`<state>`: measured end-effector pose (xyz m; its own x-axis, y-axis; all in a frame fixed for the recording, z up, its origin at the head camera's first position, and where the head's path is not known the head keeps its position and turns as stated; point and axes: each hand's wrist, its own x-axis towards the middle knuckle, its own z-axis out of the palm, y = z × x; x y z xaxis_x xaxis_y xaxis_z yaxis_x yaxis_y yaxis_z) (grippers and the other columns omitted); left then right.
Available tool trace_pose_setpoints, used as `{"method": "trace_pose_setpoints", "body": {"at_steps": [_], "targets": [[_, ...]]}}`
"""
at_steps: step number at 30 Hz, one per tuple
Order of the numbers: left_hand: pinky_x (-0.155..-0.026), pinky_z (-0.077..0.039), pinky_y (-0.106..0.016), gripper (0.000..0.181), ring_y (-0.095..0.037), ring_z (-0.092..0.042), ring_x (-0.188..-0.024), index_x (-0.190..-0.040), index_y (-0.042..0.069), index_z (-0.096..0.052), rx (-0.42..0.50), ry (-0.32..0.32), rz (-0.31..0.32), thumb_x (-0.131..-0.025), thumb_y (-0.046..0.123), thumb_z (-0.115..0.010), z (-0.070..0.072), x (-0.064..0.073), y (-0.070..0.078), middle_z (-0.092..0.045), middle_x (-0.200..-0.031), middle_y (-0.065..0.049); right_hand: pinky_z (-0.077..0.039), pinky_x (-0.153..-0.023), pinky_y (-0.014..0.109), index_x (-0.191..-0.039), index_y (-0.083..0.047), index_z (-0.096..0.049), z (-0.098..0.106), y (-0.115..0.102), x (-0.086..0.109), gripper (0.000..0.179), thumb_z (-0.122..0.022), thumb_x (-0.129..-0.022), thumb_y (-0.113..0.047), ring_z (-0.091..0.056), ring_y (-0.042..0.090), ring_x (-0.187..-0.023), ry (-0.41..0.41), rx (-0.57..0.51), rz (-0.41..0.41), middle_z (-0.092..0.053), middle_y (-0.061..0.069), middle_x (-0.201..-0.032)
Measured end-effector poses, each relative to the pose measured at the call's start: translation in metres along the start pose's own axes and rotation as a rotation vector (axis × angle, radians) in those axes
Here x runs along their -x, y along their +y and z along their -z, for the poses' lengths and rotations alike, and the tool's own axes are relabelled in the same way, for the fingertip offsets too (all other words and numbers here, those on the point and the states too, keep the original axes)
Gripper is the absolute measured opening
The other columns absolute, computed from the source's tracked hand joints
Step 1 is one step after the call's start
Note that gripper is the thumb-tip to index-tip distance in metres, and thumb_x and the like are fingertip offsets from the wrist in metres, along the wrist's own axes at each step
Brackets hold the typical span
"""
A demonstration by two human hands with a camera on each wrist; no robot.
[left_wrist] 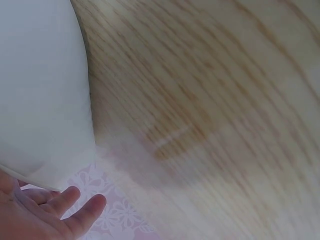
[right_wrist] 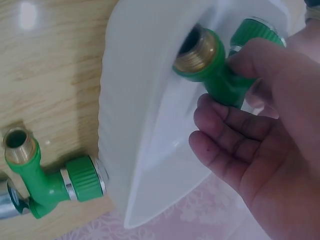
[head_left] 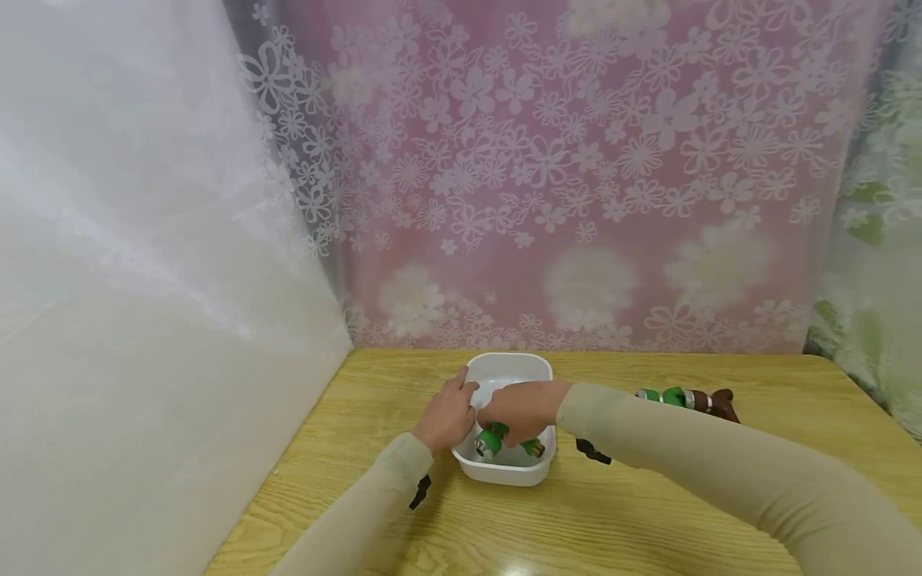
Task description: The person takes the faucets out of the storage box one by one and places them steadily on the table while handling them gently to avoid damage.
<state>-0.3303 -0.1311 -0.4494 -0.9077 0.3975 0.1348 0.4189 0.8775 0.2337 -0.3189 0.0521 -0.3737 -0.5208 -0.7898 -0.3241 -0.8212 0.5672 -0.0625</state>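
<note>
In the head view, my right hand (head_left: 520,410) reaches into the white plastic basin (head_left: 507,474). It pinches a green pipe fitting (right_wrist: 222,82) between thumb and fingers. This fitting has a brass threaded end and a ribbed green collar, and the fingers cover part of it. My left hand (head_left: 445,418) rests on the basin's left rim. Its fingers (left_wrist: 85,215) lie extended over the edge in the left wrist view.
Right of the basin, another green fitting (head_left: 673,396) lies on the wooden table (head_left: 374,512) beside a brown fitting (head_left: 720,404). My right forearm passes close in front of them. A floral curtain (head_left: 576,200) hangs behind the table, and a pale sheet (head_left: 144,280) hangs at the left.
</note>
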Motion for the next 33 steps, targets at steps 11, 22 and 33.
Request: {"method": "trace_pose_setpoints", "body": {"at_steps": [11,22,33], "targets": [[-0.109,-0.046,-0.049,0.042,-0.035,-0.038,-0.145,-0.142,0.004,-0.053,-0.015,0.011,0.015,-0.102,0.015,-0.046,-0.002,-0.002,-0.002,-0.027,-0.164,-0.019,-0.048,-0.069,0.024,-0.12,-0.025,-0.064,0.018,0.009,0.022,0.028,-0.073,-0.093,-0.022,-0.057,0.002,-0.073,0.045,-0.042,-0.024,-0.063,-0.016,-0.092],[-0.11,-0.045,-0.052,0.043,-0.035,-0.038,-0.146,-0.144,0.006,-0.052,-0.008,-0.021,0.042,-0.103,0.016,-0.044,-0.002,-0.002,0.002,-0.025,-0.165,-0.018,-0.048,-0.066,0.026,-0.12,-0.022,-0.062,0.014,0.04,0.059,0.025,-0.068,-0.095,-0.018,-0.056,0.005,-0.07,0.069,-0.124,-0.099,-0.062,-0.014,-0.093],[-0.108,-0.045,-0.054,0.044,-0.037,-0.038,-0.146,-0.144,0.004,-0.052,0.007,-0.017,0.024,-0.102,0.015,-0.044,0.0,0.0,0.004,-0.024,-0.165,-0.019,-0.041,-0.063,0.029,-0.12,-0.022,-0.061,-0.008,0.079,0.096,0.026,-0.067,-0.095,-0.016,-0.049,0.007,-0.068,0.124,-0.144,-0.163,-0.058,-0.014,-0.086]]}}
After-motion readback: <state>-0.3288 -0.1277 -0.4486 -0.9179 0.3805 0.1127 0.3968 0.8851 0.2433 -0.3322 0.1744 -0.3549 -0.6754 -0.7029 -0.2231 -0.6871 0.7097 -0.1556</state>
